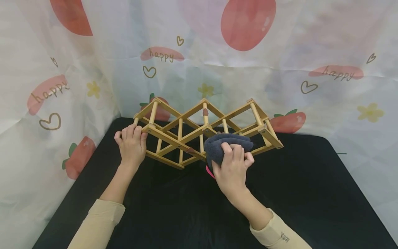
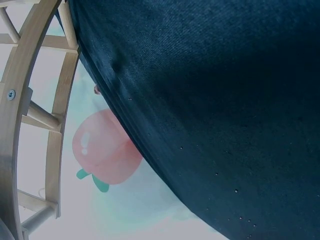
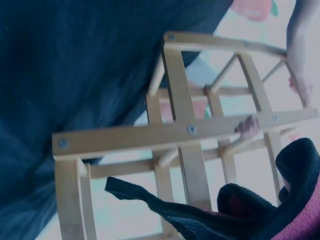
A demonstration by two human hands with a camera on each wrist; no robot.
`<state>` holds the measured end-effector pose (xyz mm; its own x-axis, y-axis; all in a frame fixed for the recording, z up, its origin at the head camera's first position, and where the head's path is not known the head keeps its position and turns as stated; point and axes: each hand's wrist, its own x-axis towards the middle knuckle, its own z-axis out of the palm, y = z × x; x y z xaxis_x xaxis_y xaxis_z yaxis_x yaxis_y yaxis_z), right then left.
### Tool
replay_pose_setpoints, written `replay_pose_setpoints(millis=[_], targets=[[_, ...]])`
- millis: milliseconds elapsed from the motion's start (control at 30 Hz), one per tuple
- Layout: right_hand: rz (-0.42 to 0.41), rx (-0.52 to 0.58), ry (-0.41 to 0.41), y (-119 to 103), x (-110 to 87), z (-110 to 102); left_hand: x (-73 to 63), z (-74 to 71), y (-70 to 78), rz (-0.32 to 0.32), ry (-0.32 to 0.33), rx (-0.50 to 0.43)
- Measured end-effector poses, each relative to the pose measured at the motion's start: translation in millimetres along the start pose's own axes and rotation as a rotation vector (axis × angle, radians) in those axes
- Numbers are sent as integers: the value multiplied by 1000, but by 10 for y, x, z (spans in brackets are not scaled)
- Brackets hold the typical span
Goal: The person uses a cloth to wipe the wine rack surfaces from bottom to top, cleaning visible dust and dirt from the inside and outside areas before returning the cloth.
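Note:
A folding lattice rack of light wooden slats and round rods [image 1: 168, 139] stands stretched out over the black surface. My left hand [image 1: 132, 143] grips its left end, fingers hooked over a top corner. In my right hand [image 1: 232, 169] is a folded dark grey-blue cloth [image 1: 214, 148], pinched between thumb and fingers at the rack's front, right of the middle. The right wrist view shows the cloth [image 3: 200, 216] with a pink side, near the slats [image 3: 125, 141]. Reddish-brown smudges [image 1: 205, 112] mark a few parts of the rack. Slats [image 2: 11, 125] also fill the left wrist view's edge.
A black cloth covers the table [image 1: 168, 214], its back edge just behind the rack. Around it hangs a pale curtain [image 1: 248, 76] printed with fruit, hearts and flowers, close behind and at the left side.

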<state>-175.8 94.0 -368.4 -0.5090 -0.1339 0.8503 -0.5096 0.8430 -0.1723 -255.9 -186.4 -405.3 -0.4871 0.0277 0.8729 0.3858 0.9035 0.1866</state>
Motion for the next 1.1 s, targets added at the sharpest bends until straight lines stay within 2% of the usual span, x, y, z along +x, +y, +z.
replay_pose_setpoints(millis=[200, 333, 667, 1100], targets=[[-78, 35, 50, -67, -144, 57, 4, 3, -5, 5, 5, 3], [-101, 74, 47, -123, -211, 125, -1, 12, -8, 5, 5, 1], [-88, 89, -68, -184, -300, 385, 3, 4, -9, 0, 0, 6], [-78, 52, -190, -150, -232, 659, 2, 2, -7, 1, 0, 5]])
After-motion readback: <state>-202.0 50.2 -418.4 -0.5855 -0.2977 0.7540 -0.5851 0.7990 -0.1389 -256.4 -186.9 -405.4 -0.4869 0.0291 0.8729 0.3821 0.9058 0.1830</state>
